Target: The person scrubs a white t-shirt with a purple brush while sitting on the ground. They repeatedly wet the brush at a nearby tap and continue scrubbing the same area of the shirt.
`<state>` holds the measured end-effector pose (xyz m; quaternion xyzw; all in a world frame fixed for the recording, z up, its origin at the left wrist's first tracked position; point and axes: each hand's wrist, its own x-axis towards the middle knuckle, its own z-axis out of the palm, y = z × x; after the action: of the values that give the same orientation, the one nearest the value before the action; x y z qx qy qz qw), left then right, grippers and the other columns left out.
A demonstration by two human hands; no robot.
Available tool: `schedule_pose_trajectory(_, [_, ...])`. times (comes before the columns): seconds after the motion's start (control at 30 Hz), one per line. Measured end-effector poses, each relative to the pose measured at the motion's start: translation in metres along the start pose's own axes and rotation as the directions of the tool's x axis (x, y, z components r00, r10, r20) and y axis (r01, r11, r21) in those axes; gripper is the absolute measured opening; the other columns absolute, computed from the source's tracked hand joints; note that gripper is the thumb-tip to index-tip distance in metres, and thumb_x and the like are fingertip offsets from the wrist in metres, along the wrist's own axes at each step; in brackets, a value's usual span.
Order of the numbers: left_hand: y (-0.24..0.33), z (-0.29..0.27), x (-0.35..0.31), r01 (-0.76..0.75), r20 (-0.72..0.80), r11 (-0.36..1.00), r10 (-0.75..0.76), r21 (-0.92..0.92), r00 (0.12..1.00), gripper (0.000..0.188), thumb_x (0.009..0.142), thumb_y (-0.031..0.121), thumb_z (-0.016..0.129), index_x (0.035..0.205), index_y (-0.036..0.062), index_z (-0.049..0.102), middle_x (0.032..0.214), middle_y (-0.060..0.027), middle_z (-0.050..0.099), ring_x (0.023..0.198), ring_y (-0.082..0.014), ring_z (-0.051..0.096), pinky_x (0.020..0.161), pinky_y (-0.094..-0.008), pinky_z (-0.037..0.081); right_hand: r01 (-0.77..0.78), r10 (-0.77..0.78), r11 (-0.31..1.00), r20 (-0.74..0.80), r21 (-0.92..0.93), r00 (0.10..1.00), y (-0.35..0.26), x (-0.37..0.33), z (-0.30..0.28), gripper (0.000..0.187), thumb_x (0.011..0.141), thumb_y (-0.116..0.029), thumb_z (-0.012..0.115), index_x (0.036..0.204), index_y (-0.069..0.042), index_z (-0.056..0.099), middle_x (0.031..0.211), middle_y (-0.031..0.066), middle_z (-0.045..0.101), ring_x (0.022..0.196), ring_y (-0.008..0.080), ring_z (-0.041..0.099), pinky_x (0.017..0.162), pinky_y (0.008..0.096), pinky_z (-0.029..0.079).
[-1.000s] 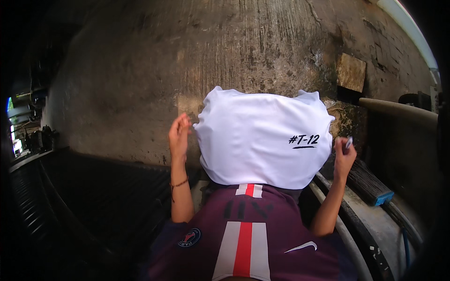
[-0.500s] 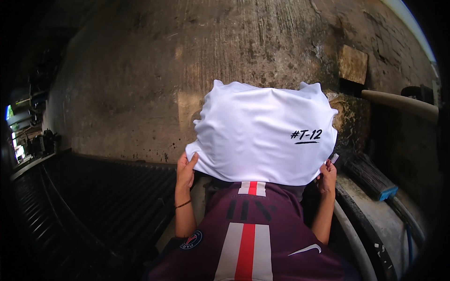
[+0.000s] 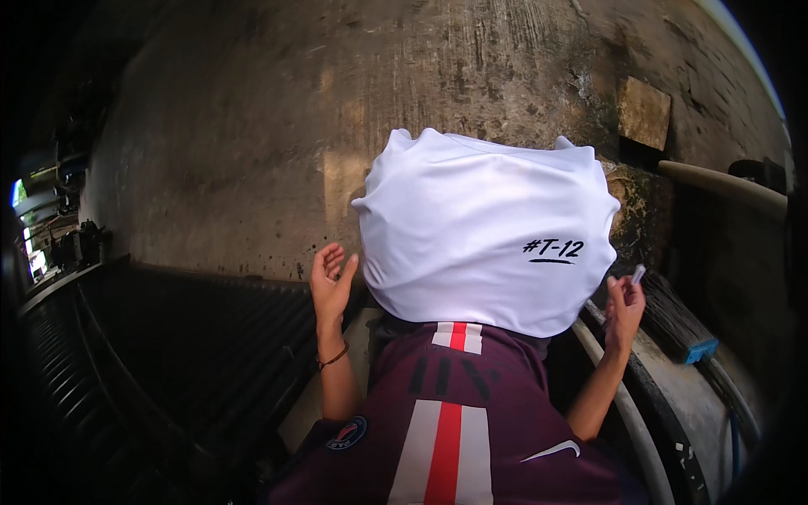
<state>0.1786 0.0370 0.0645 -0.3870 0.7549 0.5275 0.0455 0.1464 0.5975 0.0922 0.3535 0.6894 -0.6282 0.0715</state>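
Observation:
A white cloth (image 3: 471, 219) with black lettering at its right side is spread in front of my body, its outer edge raised in several small peaks. What lies under it is hidden. My left hand (image 3: 332, 282) is just off the cloth's left edge, open, with fingers and thumb apart and nothing in it. Beyond the right edge, my right hand (image 3: 624, 310) is closed on a small pale cylinder (image 3: 638, 274), which sticks up between thumb and fingers. This hand does not touch the cloth.
Dark ribbed sheeting (image 3: 185, 353) spreads at the left. Ahead is a stained concrete surface (image 3: 236, 151). At the right are a dark-bristled broom (image 3: 656, 316) with a blue end, a pale bar (image 3: 728, 185) and a flat square block (image 3: 645, 114).
Both hands have let go of the cloth's near corners and moved outward and up. The cloth's near edge now lies rounder, its left corner tucked down.

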Motion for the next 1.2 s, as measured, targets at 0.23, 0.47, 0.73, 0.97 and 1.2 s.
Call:
schedule_pose_trajectory(0.23, [0.073,0.052,0.048,-0.191,0.209,0.963,0.230,-0.192,0.950,0.079,0.102,0.046,0.084,0.156,-0.0053,0.058,0.142,-0.0197,0.070,0.134,-0.0233,0.065,0.112,-0.0348,0.052,0.568,-0.508,0.794,0.277,-0.217,0.816,-0.135,0.009,0.138,0.015,0.101,-0.014,0.085,0.102,-0.001,0.080,0.082,-0.0067,0.067,0.070,0.0026,0.051,0.063,0.0231,0.037])
schedule_pose_trajectory(0.47, [0.083,0.069,0.055,-0.211,0.102,0.977,0.211,-0.010,0.972,0.071,0.098,0.058,0.085,0.131,-0.0043,0.070,0.111,-0.0129,0.078,0.098,-0.0189,0.070,0.088,-0.0332,0.057,0.831,-0.357,0.435,0.781,-0.347,0.513,-0.162,0.054,0.269,0.062,0.090,-0.037,0.088,0.138,0.000,0.074,0.132,0.0234,0.078,0.122,0.0421,0.074,0.109,0.0477,0.056])
schedule_pose_trajectory(0.73, [0.082,0.066,0.048,-0.503,-0.081,0.841,0.526,0.199,0.847,0.047,0.108,0.045,0.078,0.110,-0.0012,0.071,0.092,-0.0102,0.076,0.082,-0.0170,0.066,0.075,-0.0347,0.055,0.844,-0.051,0.471,0.947,-0.257,0.317,-0.158,0.087,0.313,0.065,0.082,-0.034,0.098,0.128,0.006,0.076,0.105,0.0219,0.079,0.092,0.0298,0.073,0.086,0.0419,0.056])
schedule_pose_trajectory(0.97, [0.114,0.045,0.072,-0.579,-0.161,0.795,0.604,0.179,0.780,0.044,0.109,0.042,0.076,0.102,-0.0007,0.068,0.088,-0.0142,0.074,0.080,-0.0229,0.069,0.076,-0.0373,0.056,0.845,-0.221,0.464,0.889,-0.266,0.402,-0.187,0.064,0.324,0.034,0.086,-0.018,0.093,0.107,0.004,0.079,0.082,0.0188,0.074,0.076,0.0296,0.068,0.077,0.0447,0.052])
schedule_pose_trajectory(1.2, [0.121,0.048,0.083,-0.561,-0.224,0.743,0.655,0.365,0.721,0.038,0.102,0.036,0.084,0.110,0.0002,0.073,0.106,-0.0153,0.076,0.095,-0.0294,0.072,0.088,-0.0424,0.058,0.944,-0.422,0.281,0.861,-0.175,0.285,-0.172,0.067,0.344,0.031,0.092,-0.020,0.088,0.109,0.004,0.076,0.097,0.0234,0.076,0.087,0.0398,0.070,0.080,0.0456,0.053])
